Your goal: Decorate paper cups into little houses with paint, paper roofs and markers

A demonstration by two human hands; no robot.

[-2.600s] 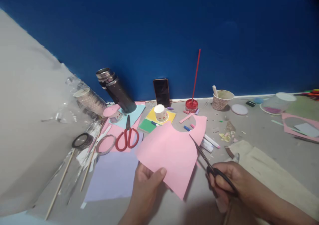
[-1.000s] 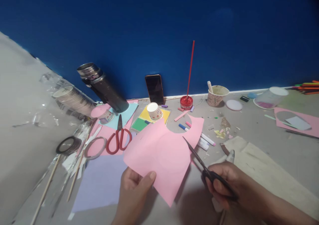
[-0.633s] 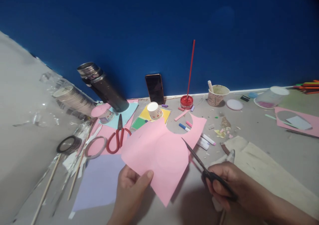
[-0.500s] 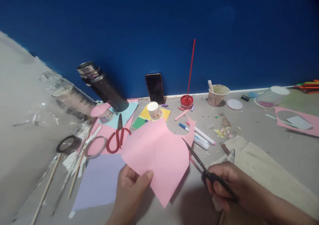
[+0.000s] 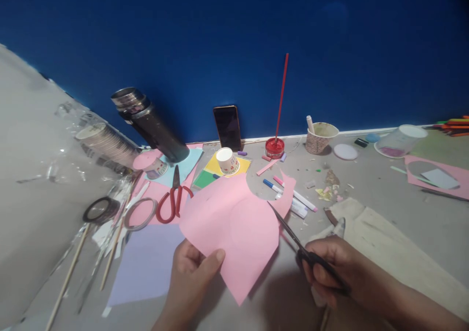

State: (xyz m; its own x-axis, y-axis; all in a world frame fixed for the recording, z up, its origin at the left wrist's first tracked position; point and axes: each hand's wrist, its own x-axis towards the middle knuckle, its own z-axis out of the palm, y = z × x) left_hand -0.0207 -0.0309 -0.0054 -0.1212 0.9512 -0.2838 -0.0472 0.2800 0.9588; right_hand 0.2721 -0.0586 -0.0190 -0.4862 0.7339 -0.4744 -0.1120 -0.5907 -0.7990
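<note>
Left hand pinches pink paper, right hand grips scissors at its right, its upper-right flap showing wider than just before.

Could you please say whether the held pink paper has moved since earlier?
Yes, the pink paper has shifted left, now partly hiding the red scissors.

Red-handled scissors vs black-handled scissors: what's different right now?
Red-handled scissors lie unheld; black-handled scissors are in the right hand, at the pink sheet. Red-handled scissors point toward the blue wall; black-handled scissors slant leftward. Both are dark-bladed.
</note>
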